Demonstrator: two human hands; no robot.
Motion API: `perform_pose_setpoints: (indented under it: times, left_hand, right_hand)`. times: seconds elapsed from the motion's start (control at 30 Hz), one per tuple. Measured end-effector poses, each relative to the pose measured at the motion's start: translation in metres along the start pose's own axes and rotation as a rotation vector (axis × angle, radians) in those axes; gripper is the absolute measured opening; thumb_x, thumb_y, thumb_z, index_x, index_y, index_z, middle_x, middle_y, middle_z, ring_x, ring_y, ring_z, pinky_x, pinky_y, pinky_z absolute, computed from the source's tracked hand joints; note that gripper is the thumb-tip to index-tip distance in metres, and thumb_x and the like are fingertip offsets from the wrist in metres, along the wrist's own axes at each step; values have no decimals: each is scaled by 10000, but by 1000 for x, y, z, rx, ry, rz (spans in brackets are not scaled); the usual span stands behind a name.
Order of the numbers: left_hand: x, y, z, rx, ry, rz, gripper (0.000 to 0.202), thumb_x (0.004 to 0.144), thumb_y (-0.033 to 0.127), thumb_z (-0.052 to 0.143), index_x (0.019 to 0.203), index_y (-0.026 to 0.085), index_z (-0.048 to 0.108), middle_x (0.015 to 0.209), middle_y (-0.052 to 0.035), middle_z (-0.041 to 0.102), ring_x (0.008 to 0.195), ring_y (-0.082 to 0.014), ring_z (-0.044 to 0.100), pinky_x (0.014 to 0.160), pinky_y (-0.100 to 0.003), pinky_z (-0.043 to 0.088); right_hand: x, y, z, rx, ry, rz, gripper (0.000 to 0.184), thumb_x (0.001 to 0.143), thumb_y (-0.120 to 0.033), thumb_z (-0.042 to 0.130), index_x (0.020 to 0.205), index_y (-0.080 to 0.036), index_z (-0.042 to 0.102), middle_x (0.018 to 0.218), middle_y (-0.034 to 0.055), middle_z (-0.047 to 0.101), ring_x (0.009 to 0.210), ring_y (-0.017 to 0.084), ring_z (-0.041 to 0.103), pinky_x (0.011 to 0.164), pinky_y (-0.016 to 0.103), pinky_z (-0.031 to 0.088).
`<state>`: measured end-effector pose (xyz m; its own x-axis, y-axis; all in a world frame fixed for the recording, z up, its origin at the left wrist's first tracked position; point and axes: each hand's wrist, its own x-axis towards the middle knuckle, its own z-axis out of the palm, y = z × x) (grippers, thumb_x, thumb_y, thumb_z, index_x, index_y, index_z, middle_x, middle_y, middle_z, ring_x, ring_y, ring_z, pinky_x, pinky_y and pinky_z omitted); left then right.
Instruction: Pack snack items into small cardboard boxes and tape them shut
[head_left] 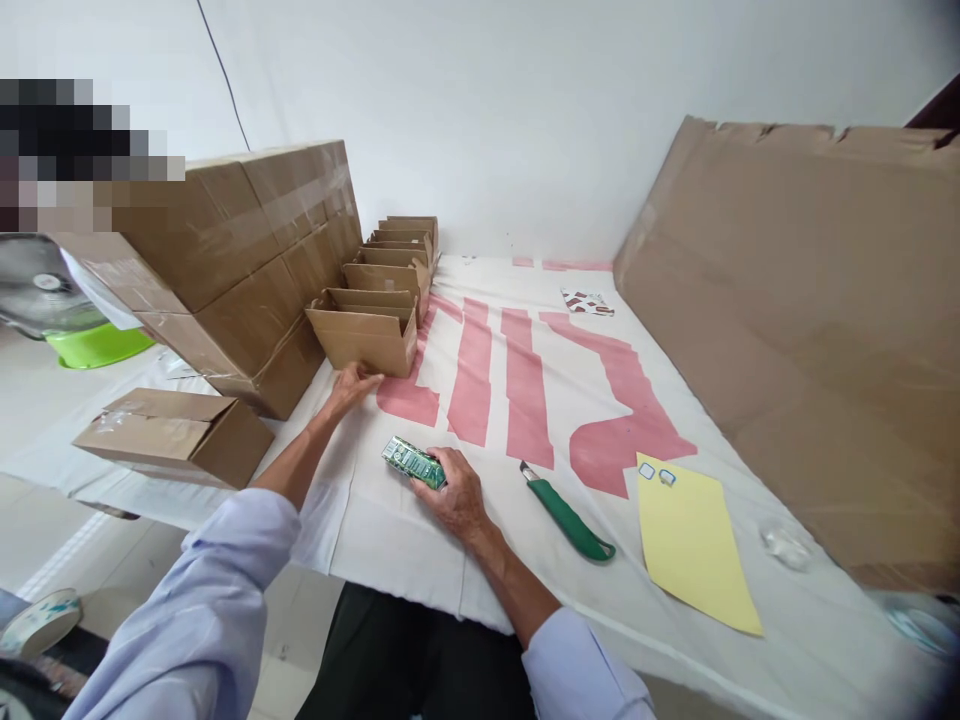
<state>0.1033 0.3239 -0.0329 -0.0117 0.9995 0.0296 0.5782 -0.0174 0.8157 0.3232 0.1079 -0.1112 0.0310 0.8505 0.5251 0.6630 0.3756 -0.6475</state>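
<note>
My right hand point(457, 497) grips a small green printed packet box point(411, 459), its far end sticking out past my fingers over the white cloth. Against the lower front of the nearest open carton point(361, 340), my left hand point(349, 391) rests with its fingers apart and nothing held in them. This carton stands upright with its top flaps up, at the front of a row of similar open cartons point(382, 277). To the right of my right hand lies a green-handled utility knife point(568, 517) with its blade tip showing.
Large taped cartons point(255, 250) stack up on the left, with a smaller closed box point(176, 430) before them. A yellow sheet point(697, 540) lies at the right near a big cardboard panel point(817, 340). Another person and a fan point(49, 283) are at far left.
</note>
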Motion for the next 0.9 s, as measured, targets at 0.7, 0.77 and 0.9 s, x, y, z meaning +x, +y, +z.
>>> perform_pose_setpoints:
  times: [0.7, 0.77, 0.9]
  left_hand:
    - [-20, -12, -35, 524, -217, 558, 435, 806, 291, 820, 1232, 227, 763, 1171, -94, 668, 1098, -311, 666, 1008, -433, 566]
    - [3, -14, -40, 544, -166, 511, 425, 779, 286, 843, 1194, 225, 772, 1147, -89, 657, 1100, -316, 659, 1028, -445, 562]
    - [12, -23, -25, 565, 23, 416, 433, 849, 243, 778, 1280, 228, 738, 1322, -156, 619, 1281, -386, 593, 1092, -510, 524]
  right_hand:
    - [5, 5, -1, 189, 65, 22, 222, 976, -344, 688, 1153, -212, 715, 1158, 112, 758, 1022, 257, 734, 927, 395, 637]
    - [3, 4, -1, 180, 48, 14, 200, 975, -333, 684, 1131, -213, 717, 1144, 110, 759, 1023, 259, 734, 920, 396, 636]
    - [3, -5, -13, 170, 48, -19, 146, 1001, -312, 645, 1098, -230, 718, 1098, 102, 760, 1029, 269, 734, 915, 410, 630]
